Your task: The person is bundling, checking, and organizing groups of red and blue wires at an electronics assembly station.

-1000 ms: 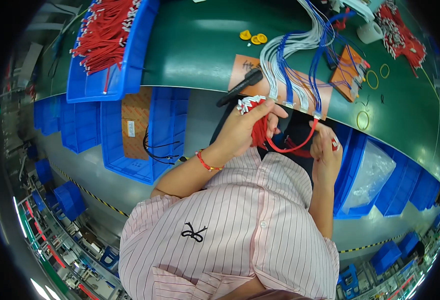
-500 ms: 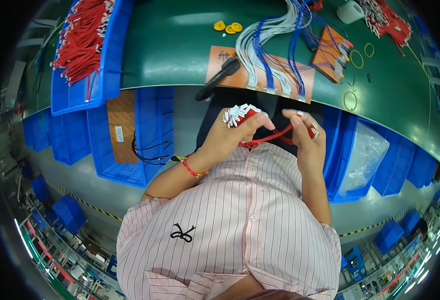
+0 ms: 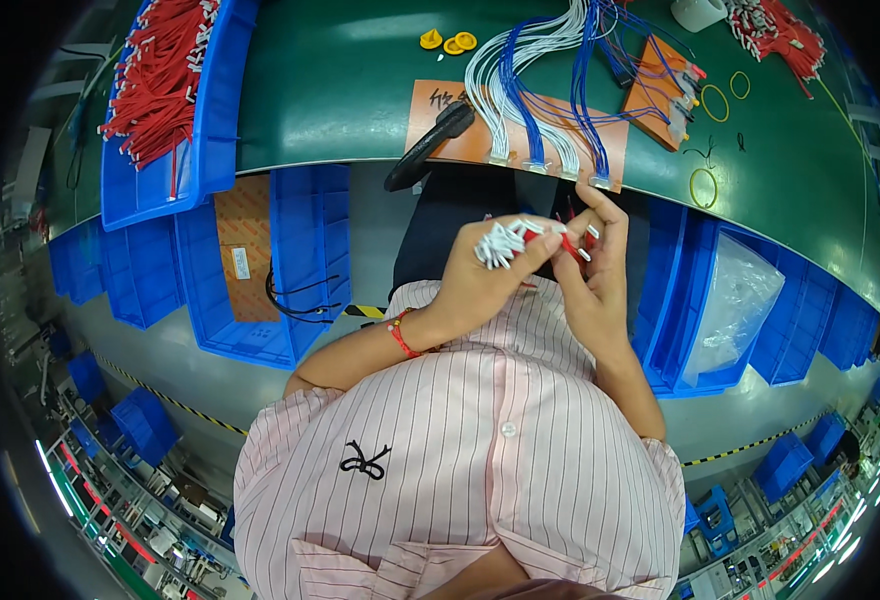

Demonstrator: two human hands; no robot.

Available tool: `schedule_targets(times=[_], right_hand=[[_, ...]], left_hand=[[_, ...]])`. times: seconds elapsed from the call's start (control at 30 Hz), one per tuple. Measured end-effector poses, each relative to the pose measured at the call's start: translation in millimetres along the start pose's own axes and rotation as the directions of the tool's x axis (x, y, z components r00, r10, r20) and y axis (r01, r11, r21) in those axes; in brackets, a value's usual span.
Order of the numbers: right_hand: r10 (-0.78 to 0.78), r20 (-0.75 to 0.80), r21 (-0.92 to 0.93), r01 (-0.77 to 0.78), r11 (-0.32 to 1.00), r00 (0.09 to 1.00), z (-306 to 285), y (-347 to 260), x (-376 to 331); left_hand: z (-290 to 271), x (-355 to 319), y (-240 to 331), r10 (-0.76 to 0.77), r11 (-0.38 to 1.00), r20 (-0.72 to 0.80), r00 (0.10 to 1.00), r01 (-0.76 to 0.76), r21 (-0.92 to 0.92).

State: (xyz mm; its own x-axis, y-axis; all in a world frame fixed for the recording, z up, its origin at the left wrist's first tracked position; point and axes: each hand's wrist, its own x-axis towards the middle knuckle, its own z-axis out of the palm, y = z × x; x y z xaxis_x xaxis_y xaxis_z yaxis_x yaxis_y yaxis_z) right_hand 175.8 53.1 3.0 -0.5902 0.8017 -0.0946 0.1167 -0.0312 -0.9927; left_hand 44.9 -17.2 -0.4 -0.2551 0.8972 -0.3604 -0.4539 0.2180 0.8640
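My left hand (image 3: 475,282) is closed round a bundle of red wires whose white connector ends (image 3: 503,243) fan out above the fist. Close against it, my right hand (image 3: 597,285) pinches a few red wires (image 3: 571,246) with white tips between thumb and fingers. The two hands meet in front of my striped shirt, just below the bench edge. The lower lengths of the wires are mostly hidden behind the hands.
On the green bench (image 3: 340,90) lie white and blue cables (image 3: 535,80), a black-handled tool (image 3: 430,145), yellow caps (image 3: 454,44) and rubber bands (image 3: 703,187). A blue bin (image 3: 218,110) of red wires stands left; another red wire bundle (image 3: 780,45) lies far right. Blue crates (image 3: 305,260) sit underneath.
My left hand has moved right and my right hand slightly left, so they now meet. The red strand stretched between them is no longer visible.
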Motion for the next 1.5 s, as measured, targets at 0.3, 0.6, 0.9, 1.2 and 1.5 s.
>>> schedule_targets(times=[0.3,0.6,0.9,1.2,1.5], right_hand=[[0.348,0.328,0.14,-0.41,0.901,0.878,-75,22,-15],[0.068,0.174,0.823,-0.183,0.537,0.982,-91,47,-14],[0.262,0.051,0.376,-0.261,0.889,0.964,-43,15,8],[0.237,-0.165,0.161,-0.211,0.964,0.957,-28,2,23],[0.224,-0.174,0.186,-0.191,0.964,0.959,-31,1,26]], left_hand=[[-23,10,23,-0.023,0.923,-0.112,0.993,-0.022,-0.384],[-20,20,13,0.008,0.98,-0.258,0.966,-0.058,-0.188],[-14,21,6,0.137,0.984,-0.34,0.93,-0.167,-0.062],[-16,22,8,0.115,0.974,-0.283,0.952,-0.164,-0.156],[-15,25,9,0.079,0.951,-0.308,0.948,-0.165,-0.262]])
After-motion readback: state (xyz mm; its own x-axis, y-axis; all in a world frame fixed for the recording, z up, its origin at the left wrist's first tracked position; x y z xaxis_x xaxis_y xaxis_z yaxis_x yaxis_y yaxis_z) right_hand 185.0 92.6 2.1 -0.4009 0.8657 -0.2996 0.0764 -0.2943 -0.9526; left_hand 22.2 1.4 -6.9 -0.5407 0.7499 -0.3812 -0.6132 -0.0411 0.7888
